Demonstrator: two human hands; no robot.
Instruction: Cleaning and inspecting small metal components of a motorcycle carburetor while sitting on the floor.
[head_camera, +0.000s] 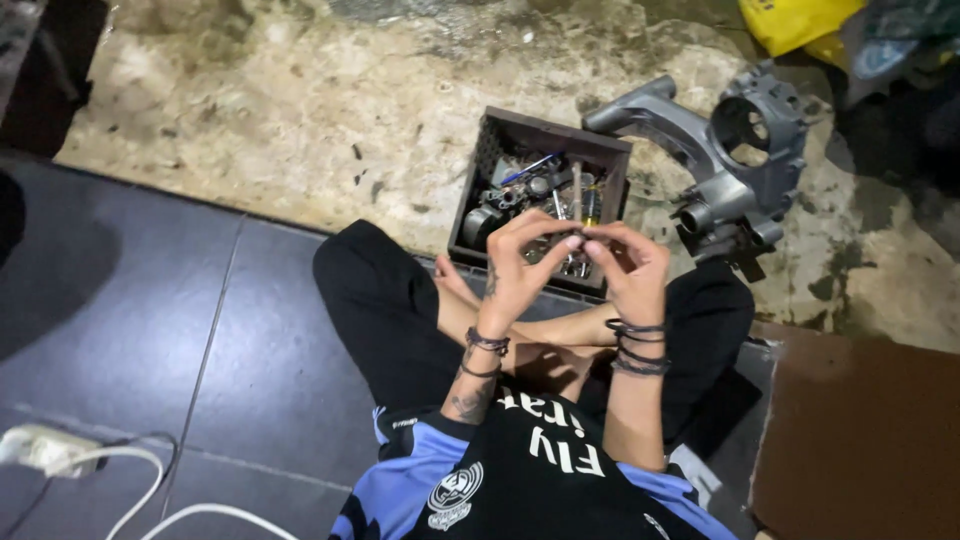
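left hand (518, 262): pinches 1 small thin part, too tiny to tell
right hand (630, 268): grip narrow on same part
box (497, 135): 1, dark, square, w/ metal bits
casting (720, 150): 1, grey, bumpy metal

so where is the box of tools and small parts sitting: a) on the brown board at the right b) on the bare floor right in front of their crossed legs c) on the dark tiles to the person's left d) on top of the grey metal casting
b: the box sits on the rough floor just beyond the crossed legs, with both hands raised over its near edge and the grey metal casting beside it.
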